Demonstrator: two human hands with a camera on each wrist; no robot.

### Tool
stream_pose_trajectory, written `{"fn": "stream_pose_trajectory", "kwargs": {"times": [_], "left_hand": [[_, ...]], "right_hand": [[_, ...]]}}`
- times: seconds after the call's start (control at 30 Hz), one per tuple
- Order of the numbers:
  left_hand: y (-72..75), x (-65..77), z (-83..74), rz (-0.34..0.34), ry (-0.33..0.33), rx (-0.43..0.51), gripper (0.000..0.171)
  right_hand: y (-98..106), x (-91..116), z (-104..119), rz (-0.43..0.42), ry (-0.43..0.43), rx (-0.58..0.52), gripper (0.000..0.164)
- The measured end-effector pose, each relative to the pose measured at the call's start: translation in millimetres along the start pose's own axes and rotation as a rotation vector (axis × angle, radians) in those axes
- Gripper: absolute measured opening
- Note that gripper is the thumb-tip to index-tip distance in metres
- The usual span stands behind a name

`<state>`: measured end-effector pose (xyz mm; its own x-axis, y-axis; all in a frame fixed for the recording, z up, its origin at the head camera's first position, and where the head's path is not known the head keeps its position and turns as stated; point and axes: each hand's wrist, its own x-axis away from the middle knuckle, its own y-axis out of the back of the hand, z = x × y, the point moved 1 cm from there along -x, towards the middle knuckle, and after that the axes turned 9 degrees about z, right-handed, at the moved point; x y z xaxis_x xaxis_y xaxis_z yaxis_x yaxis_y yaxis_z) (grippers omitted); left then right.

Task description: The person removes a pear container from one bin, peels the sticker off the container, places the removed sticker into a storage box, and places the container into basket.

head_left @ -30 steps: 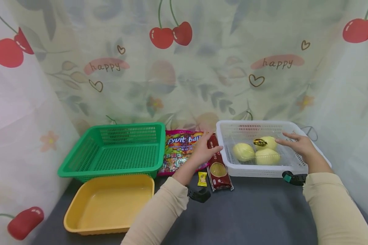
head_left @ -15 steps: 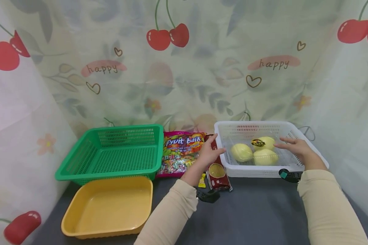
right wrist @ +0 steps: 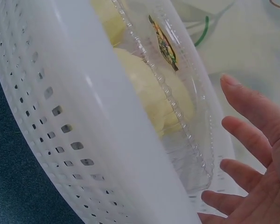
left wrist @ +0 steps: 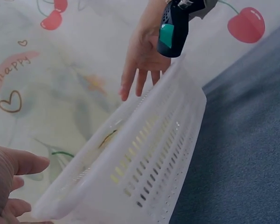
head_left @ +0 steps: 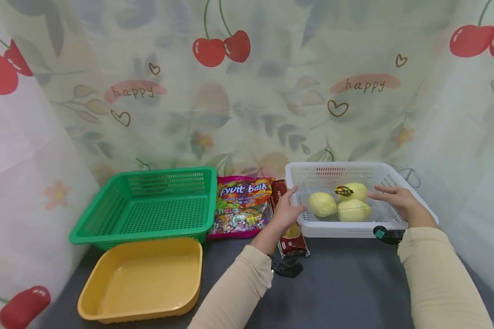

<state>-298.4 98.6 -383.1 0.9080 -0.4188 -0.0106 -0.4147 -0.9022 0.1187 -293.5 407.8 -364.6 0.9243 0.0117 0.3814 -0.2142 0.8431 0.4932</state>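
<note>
A white plastic basket [head_left: 346,230] stands at the right in the head view. In it lies a clear plastic box [right wrist: 191,163] with a dark and gold label, holding several round pale yellow fruits [head_left: 354,211]. My left hand [head_left: 287,212] is at the basket's left rim, fingers spread, thumb pointing over the rim. My right hand [head_left: 401,203] hovers over the basket's right part, fingers stretched towards the fruit box. In the right wrist view its spread fingers [right wrist: 245,175] are beside the box's end, with nothing between them.
A green basket [head_left: 206,224] and a yellow tray [head_left: 197,278] stand at the left. Between the baskets lie a bag of fruit chews [head_left: 243,201] and a dark red pack of pasta [head_left: 294,246], partly behind my left arm. A cherry-print curtain [head_left: 238,114] closes off the back.
My left hand has moved right and slightly down to the white basket's left rim; its forearm now covers the small yellow wrapped candy. The right hand stays over the basket, nearly unmoved.
</note>
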Motion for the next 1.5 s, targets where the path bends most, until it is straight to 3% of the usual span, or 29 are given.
{"fn": "stream_pose_trajectory", "kwargs": {"times": [0.3, 0.7, 0.93, 1.07, 1.5], "left_hand": [[-7.4, -1.3, 5.2, -0.041, -0.024, -0.056, 0.061], [-15.4, -0.7, 16.6, -0.080, 0.009, -0.004, 0.062], [-17.5, 0.8, 25.8, -0.024, -0.026, -0.059, 0.061], [-17.0, 0.1, 28.7, -0.003, -0.036, -0.052, 0.059], [-10.8, 1.7, 28.7, 0.102, -0.061, -0.081, 0.061]], "right_hand": [[3, -9, -8, -0.034, -0.036, -0.094, 0.096], [-2, -3, -10, -0.009, -0.093, -0.134, 0.084], [-4, -6, -12, -0.020, -0.106, -0.194, 0.079], [-7, -4, -9, 0.003, -0.094, -0.159, 0.080], [-9, -10, -12, 0.016, -0.069, -0.212, 0.076]]}}
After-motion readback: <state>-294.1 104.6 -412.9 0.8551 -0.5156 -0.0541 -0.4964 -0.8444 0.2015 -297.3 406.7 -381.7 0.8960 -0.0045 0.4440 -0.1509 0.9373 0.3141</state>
